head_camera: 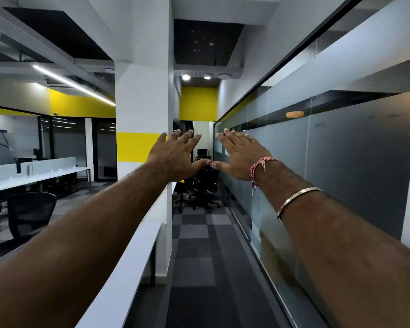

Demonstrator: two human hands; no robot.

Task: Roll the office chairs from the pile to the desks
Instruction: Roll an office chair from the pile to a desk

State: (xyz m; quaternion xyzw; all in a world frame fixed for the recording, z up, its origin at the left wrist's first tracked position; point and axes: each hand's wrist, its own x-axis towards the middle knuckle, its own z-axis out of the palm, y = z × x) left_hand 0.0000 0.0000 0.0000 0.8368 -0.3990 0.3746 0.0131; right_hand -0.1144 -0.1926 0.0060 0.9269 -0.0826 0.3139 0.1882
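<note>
Left hand, right hand: raised side by side, fingers straight and spread, thumb tips nearly touching, holding nothing. Office chairs: clustered at the corridor's far end, well beyond both hands. Table: left.

I'm seeing both forearms bare, no sleeves showing. The right hand is wearing a frayed red-and-pink thread band at the wrist; just behind that band, up the forearm, a plain metal bangle is circling.
</note>
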